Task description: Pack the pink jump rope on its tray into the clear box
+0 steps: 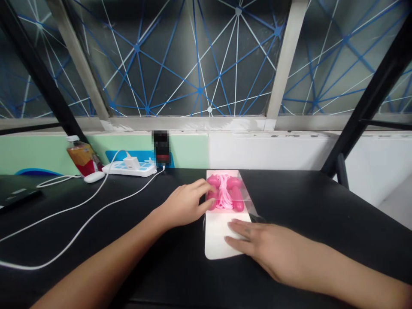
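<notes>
- Leftmost, a flat black object point(21, 198) lies on the black tabletop point(299, 197).
- Next come an orange-and-red bottle with a white cap point(83, 156), a smooth white oval object point(94, 177) and a white power strip point(141, 171); thin white cables point(93, 221) trail left of the left forearm.
- Left hand point(188, 201): fingers loosely bent at the pack's left edge, partly covering it; cannot tell whether they grip.
- Mid-table: pink handles with pale-pink looped cord point(224, 193) under clear plastic, on a white card point(215, 240).
- Right hand point(270, 246): fingers spread, unclenched, over the card.
</notes>
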`<state>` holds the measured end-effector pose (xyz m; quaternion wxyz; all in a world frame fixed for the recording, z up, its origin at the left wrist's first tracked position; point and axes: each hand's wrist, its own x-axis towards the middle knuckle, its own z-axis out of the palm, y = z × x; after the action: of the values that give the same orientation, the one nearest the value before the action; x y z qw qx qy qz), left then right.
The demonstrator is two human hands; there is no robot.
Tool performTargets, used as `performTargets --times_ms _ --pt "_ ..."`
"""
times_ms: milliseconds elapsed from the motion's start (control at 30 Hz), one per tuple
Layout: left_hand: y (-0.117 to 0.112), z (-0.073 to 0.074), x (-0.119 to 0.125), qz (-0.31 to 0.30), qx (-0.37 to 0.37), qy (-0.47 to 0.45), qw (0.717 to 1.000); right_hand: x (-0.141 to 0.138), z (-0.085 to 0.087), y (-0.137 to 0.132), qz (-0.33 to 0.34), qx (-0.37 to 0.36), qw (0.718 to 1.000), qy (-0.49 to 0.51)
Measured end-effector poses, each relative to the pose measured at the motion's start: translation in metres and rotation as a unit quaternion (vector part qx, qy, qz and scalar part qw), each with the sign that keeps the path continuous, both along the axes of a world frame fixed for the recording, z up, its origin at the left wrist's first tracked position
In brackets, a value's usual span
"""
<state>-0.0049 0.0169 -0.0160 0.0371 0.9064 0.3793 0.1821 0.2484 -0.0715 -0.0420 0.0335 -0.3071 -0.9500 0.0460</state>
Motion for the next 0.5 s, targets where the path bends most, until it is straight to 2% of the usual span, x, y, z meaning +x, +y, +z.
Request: performTargets --times_ms 100,200,300,400,500 --pt "0.004 -0.003 0.002 0.024 0.018 -0.006 1.000 -0.001 0.005 -0.004 0.000 -0.035 0.999 -0.012" --pt "0.015 -0.006 0.004 0.043 0.025 -0.023 0.998 -0.005 0.022 -0.015 0.008 -0.078 0.997 0.004" --pt "0.029 -0.007 0.007 0.067 0.013 -0.049 0.997 -0.008 0.033 -0.025 0.048 -0.112 0.991 0.051" --pt "0.043 -0.008 0.009 0.078 -0.014 -0.047 0.996 -0.010 0.029 -0.026 0.087 -0.153 0.982 0.073" --pt "0.052 -0.012 0.008 0.083 -0.041 -0.024 0.995 -0.010 0.020 -0.026 0.093 -0.182 0.976 0.071"
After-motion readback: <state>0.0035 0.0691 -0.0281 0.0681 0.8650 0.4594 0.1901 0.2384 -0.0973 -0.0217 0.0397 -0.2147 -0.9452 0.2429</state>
